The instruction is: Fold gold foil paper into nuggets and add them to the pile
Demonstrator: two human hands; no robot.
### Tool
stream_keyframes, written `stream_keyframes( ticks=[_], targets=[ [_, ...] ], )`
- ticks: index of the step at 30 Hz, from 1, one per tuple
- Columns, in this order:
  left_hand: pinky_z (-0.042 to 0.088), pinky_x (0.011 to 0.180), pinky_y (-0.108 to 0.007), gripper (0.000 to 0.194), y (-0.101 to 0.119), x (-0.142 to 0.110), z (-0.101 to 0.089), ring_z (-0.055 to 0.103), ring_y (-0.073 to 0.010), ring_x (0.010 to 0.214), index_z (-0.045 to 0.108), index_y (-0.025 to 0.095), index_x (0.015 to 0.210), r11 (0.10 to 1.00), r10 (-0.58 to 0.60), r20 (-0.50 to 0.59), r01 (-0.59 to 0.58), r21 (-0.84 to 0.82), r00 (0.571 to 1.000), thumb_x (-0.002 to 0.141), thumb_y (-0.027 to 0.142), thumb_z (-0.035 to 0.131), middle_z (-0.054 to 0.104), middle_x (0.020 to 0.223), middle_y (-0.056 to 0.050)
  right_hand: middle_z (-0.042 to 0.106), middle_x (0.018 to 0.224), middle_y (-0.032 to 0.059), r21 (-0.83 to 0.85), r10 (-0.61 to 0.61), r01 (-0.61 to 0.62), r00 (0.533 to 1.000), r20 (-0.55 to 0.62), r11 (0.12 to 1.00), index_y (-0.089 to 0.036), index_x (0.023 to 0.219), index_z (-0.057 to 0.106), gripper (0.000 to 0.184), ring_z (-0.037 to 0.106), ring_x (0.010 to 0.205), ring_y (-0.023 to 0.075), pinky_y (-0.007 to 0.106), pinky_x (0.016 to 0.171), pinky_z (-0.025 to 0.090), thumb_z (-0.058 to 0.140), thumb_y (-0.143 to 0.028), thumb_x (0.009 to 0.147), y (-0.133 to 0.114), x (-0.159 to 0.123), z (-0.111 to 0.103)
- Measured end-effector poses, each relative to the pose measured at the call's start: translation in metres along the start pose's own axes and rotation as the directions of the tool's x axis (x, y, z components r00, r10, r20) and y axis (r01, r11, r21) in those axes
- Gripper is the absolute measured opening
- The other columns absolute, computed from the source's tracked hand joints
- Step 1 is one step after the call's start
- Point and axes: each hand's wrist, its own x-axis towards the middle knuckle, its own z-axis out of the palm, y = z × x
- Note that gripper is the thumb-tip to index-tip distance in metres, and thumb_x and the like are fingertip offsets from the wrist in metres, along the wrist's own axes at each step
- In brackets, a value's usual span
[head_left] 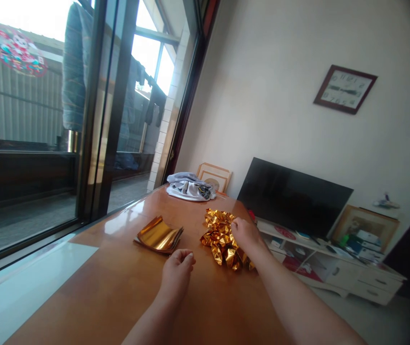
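A stack of flat gold foil sheets [159,235] lies on the wooden table [118,287], curled up at its edges. To its right is a pile of folded gold foil pieces [221,235]. My right hand [246,234] rests on that pile with its fingers curled onto the pieces. My left hand [178,270] lies on the table just below the flat sheets, fingers curled in loosely, nothing visible in them.
A bundle of grey and white cloth [189,187] sits at the table's far end beside a framed picture [215,176]. A glass sliding door [93,120] runs along the left. A dark television [293,196] on a low white cabinet [337,273] stands right of the table.
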Motion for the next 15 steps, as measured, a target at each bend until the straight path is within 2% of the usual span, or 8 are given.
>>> stream_keyframes(
  ticks=[5,8,11,15],
  targets=[
    [0.045,0.060,-0.028,0.026,0.005,0.004,-0.002,0.057,-0.0165,0.061,0.066,0.014,0.079,0.993,0.009,-0.129,-0.024,-0.114,0.992,0.065,0.037,0.069,0.066,0.066,-0.004,0.069,0.087,0.0046,0.146,-0.150,0.153,0.988,-0.029,0.977,-0.021,0.084,0.065,0.032,0.060,0.078,0.0168,0.026,0.065,0.032,0.042,-0.036,0.099,-0.025,-0.020,0.007],
    [0.043,0.058,-0.027,0.024,0.009,0.009,-0.008,0.055,-0.0150,0.058,0.064,0.015,0.078,0.988,0.005,-0.243,-0.042,-0.148,0.970,0.069,0.037,0.067,0.063,0.065,-0.002,0.066,0.076,0.0019,0.236,-0.251,0.249,0.968,-0.022,0.939,-0.020,0.076,0.063,0.036,0.058,0.070,0.0153,0.025,0.062,0.032,0.041,-0.038,0.099,-0.049,-0.031,0.013],
    [0.043,0.059,-0.026,0.020,0.013,0.015,-0.018,0.055,-0.0142,0.060,0.060,0.016,0.083,0.980,-0.008,-0.384,-0.070,-0.188,0.923,0.075,0.035,0.061,0.062,0.068,-0.001,0.066,0.074,0.0015,0.309,-0.347,0.335,0.938,-0.016,0.890,-0.020,0.075,0.065,0.036,0.058,0.069,0.0153,0.025,0.063,0.035,0.043,-0.038,0.099,-0.077,-0.040,0.018],
    [0.046,0.064,-0.027,0.019,0.018,0.025,-0.033,0.057,-0.0142,0.065,0.055,0.018,0.094,0.964,-0.063,-0.535,-0.087,-0.250,0.843,0.081,0.032,0.054,0.063,0.079,-0.001,0.070,0.089,0.0036,0.369,-0.482,0.453,0.876,-0.016,0.812,-0.023,0.089,0.072,0.028,0.061,0.083,0.0173,0.026,0.073,0.041,0.049,-0.034,0.097,-0.117,-0.054,0.016]
  ],
)
